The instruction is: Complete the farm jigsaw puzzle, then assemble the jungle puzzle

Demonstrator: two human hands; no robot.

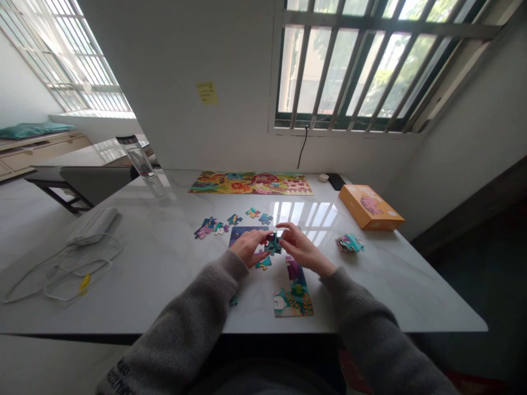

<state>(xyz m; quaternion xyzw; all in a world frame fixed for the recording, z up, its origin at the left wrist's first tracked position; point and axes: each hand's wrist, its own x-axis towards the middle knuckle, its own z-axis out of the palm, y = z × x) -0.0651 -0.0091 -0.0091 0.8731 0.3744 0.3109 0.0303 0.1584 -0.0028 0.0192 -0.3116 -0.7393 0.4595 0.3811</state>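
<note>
I have the piece (273,245) between the two hands, over the middle of the table (164,285). I guess it is light and stiff, like thick card, and a bit smooth; its knobs could bend if squeezed hard. I would hold it by its edges with just the fingertips. It looks dark with blue-green bits, but it is too small for me to tell its picture. The left hand (248,247) pinches one side, and the right hand (302,249) has fingers at the other. Just nearer to me is a joined strip (304,307). Farther out are loose bits (209,227), a small pile (349,243), an orange box (373,208) and a long picture (255,182) near the wall (230,137).
</note>
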